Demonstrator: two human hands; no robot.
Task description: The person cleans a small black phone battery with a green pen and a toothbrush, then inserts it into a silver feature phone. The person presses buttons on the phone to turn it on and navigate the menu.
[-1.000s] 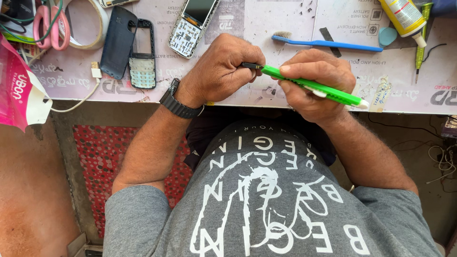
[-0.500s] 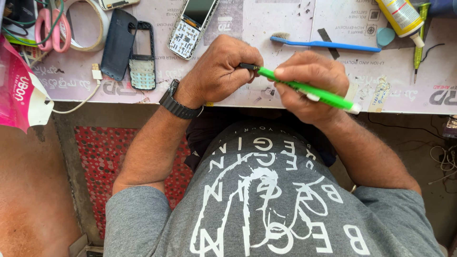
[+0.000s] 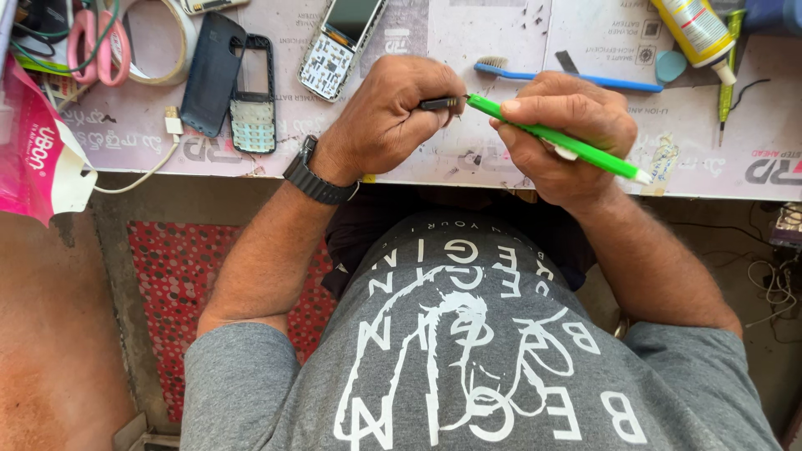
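Two hands (image 3: 393,117) (image 3: 568,134) hide the green screwdriver's (image 3: 551,138) tip.

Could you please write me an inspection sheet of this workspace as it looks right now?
Surface: pale printed mat on the bench, speckled with dark bits.
Job's things: green screwdriver, tip meeting a small dark part.
Clutter: phone frame with keypad, black back cover, opened phone, blue toothbrush, glue bottle, pink scissors, tape roll, pink packet.
Grippers: left hand pinches the small dark part; right hand grips the green screwdriver.
Cables: white cable hangs over the bench edge.
Surroundings: red dotted mat on the floor; black wristwatch on the left wrist.
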